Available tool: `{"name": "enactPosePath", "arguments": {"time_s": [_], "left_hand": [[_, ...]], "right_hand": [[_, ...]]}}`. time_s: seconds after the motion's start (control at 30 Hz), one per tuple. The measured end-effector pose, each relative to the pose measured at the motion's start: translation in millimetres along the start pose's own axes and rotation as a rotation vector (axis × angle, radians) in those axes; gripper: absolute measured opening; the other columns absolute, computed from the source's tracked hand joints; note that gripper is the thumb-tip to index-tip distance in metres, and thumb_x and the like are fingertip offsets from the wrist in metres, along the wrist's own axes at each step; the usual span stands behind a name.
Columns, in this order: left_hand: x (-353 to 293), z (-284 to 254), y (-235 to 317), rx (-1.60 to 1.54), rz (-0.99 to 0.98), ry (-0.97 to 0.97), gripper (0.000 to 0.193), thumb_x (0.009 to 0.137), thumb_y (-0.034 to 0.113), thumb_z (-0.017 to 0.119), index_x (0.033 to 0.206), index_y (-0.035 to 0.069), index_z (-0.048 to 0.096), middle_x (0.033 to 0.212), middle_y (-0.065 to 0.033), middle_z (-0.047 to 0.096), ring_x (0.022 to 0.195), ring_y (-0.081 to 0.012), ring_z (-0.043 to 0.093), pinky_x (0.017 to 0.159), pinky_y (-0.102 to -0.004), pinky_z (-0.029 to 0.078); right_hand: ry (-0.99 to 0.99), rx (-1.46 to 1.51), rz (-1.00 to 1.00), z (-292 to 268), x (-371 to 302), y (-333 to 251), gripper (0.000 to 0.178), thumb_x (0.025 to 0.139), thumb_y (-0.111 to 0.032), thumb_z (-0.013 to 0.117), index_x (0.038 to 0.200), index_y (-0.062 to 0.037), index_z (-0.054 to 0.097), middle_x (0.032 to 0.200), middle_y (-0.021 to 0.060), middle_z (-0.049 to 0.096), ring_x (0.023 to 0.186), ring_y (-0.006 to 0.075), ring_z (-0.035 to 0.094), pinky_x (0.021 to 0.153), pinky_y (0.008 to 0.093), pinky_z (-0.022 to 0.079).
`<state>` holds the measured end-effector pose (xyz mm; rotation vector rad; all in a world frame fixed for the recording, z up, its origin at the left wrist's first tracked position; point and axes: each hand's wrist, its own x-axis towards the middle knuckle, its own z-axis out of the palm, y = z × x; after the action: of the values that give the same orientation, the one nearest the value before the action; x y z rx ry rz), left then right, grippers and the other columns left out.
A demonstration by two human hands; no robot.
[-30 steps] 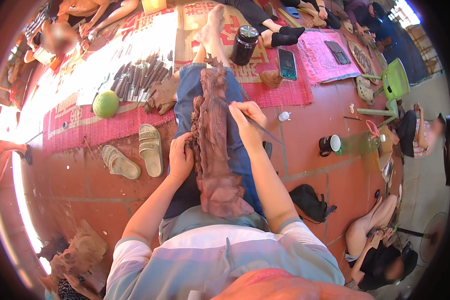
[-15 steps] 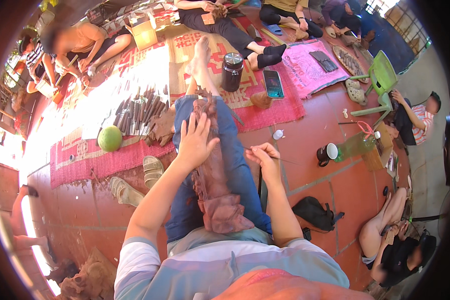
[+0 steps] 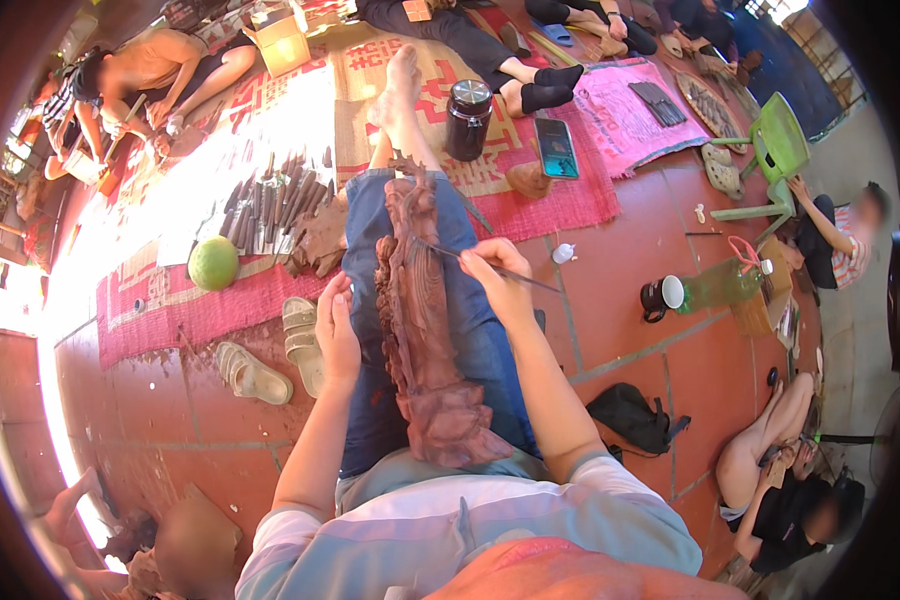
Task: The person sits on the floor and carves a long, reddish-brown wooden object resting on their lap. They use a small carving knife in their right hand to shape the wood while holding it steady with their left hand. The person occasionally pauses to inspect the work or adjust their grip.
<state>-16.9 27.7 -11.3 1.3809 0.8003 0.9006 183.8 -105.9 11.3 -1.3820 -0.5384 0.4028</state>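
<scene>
A reddish-brown carved wooden figure [image 3: 425, 290] lies along my jeans-clad legs, its broad base toward my waist and its branching top toward my feet. My right hand [image 3: 498, 280] pinches a thin dark stick-like tool [image 3: 536, 284]. The tool's far end reaches over the upper front of the carving and seems to touch it; whether it is a brush or a slim carving tool I cannot tell. Beside the carving's left edge, my left hand [image 3: 338, 335] is held with fingers loosely extended and nothing in it, apart from the wood.
Many dark-handled tools [image 3: 270, 210] lie on the mat to the left, near a green round fruit [image 3: 213, 263]. Ahead are a dark flask [image 3: 468, 122] and a phone [image 3: 556, 148]. A mug [image 3: 661, 298] and green bottle [image 3: 715, 287] are at right. Other people sit around.
My left hand has lifted off the carving and moved to its left side. My right hand has come up and inward, bringing the thin tool over the carving's upper part.
</scene>
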Motion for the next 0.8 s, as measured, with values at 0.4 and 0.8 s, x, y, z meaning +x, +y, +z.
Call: {"name": "enactPosePath", "arguments": {"time_s": [0.4,0.8], "left_hand": [[-5,6,-25,0.457,0.257,-0.058,0.028,0.096,0.007,0.046,0.119,0.002,0.061,0.119,-0.0137,0.056,0.115,-0.0284,0.051,0.102,-0.0368,0.037],[-4,7,-27,0.478,0.26,-0.042,0.026,0.093,0.007,0.05,0.116,0.004,0.063,0.118,-0.0126,0.056,0.113,-0.0285,0.051,0.101,-0.0373,0.038]], "right_hand": [[-0.181,-0.433,-0.221,29,62,-42,0.011,0.074,-0.008,0.073,0.073,-0.0005,0.064,0.072,0.008,0.06,0.064,0.0147,0.06,0.06,0.0278,0.048],[-0.318,-0.356,-0.081,19,59,-29,0.01,0.077,-0.002,0.074,0.075,0.0016,0.066,0.077,0.0013,0.061,0.068,0.0057,0.059,0.062,0.0215,0.047]]}}
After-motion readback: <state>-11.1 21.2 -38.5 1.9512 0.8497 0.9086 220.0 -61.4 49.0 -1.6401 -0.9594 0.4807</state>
